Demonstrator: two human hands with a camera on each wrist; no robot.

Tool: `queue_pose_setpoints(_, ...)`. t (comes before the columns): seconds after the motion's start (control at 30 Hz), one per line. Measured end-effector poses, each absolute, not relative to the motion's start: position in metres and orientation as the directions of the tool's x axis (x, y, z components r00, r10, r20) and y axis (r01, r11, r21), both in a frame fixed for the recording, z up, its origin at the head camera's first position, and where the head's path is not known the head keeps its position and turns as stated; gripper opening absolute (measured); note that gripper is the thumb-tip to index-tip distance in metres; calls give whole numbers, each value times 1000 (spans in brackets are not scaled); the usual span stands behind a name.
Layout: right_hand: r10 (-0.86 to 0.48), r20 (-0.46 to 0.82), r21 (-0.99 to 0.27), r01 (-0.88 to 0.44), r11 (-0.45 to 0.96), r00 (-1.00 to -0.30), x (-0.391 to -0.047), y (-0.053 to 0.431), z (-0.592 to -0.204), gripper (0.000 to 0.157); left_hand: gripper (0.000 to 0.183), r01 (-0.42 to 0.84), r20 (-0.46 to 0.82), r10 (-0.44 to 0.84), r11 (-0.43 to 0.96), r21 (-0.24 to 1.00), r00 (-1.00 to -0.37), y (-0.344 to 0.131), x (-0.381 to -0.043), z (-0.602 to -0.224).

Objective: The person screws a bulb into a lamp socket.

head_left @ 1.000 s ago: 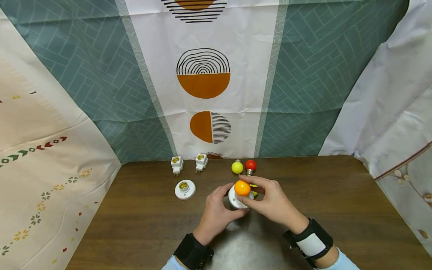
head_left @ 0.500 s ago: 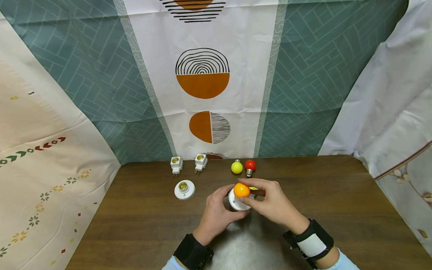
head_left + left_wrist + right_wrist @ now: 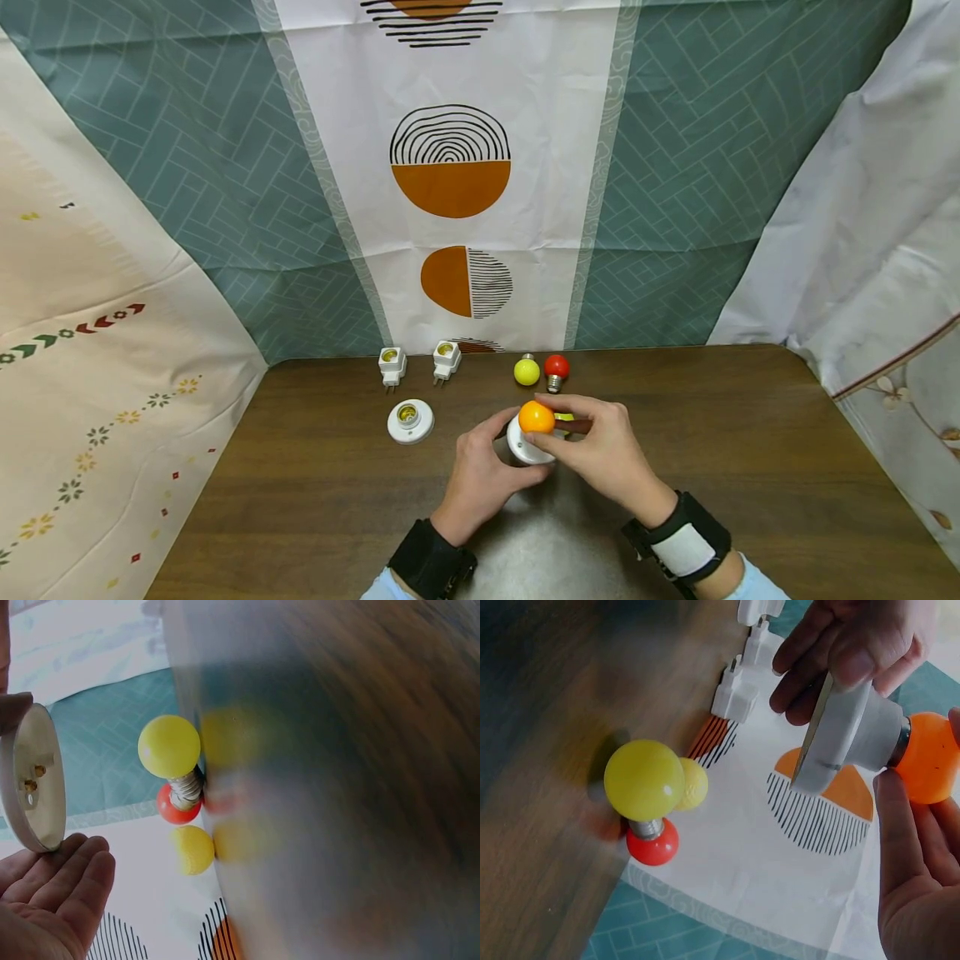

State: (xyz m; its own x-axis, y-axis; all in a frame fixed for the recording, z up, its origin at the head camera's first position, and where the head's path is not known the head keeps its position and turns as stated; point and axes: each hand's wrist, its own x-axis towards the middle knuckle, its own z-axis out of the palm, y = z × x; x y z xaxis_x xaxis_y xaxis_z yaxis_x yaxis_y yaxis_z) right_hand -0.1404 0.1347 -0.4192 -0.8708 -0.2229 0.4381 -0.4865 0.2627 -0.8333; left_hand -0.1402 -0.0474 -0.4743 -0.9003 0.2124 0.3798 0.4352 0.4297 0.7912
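Above the table, my left hand [image 3: 483, 468] grips the rim of a white round lamp holder [image 3: 522, 448]. An orange light bulb [image 3: 536, 417] sits at the holder's socket, with a dark collar between them in the right wrist view. Around this bulb, the thumb and fingers of my right hand [image 3: 603, 442] close in a pinch. The left wrist view shows the holder's hollow underside [image 3: 36, 776] with brass screws. Behind the right hand, a yellow bulb [image 3: 645, 780] is mostly covered in the head view.
Farther back on the wooden table [image 3: 315, 500] lie a smaller yellow bulb [image 3: 527, 372] and a red bulb [image 3: 557, 367]. To the left are two white plug-in sockets [image 3: 392, 367] and another round lamp holder [image 3: 410, 422]. Patterned cloth hangs behind the table.
The orange bulb and holder dip slightly, then rise again. My right fingers shift a little around the bulb, and the right wrist moves slightly left. My left hand keeps its grip.
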Motion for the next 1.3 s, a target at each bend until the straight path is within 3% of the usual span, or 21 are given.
queue_pose_setpoints(0.27,-318,377,-832,-469,298,-870,-143,142,-414,51,69,431,368,224,435,791,-902,-50,-140,-474)
queue_pose_setpoints(0.53,-387,329,-837,-456,303,-861,-132,137,-388,49,71,446,375,241,451,773,-895,-51,-142,-474)
queue_pose_setpoints(0.9,-351,384,-831,-485,273,-854,-143,141,-415,45,70,462,377,268,463,757,-886,-51,-143,-475)
queue_pose_setpoints(1.3,-231,408,-859,-457,231,-884,-137,134,-413,44,70,479,402,260,452,753,-878,-49,-140,-474)
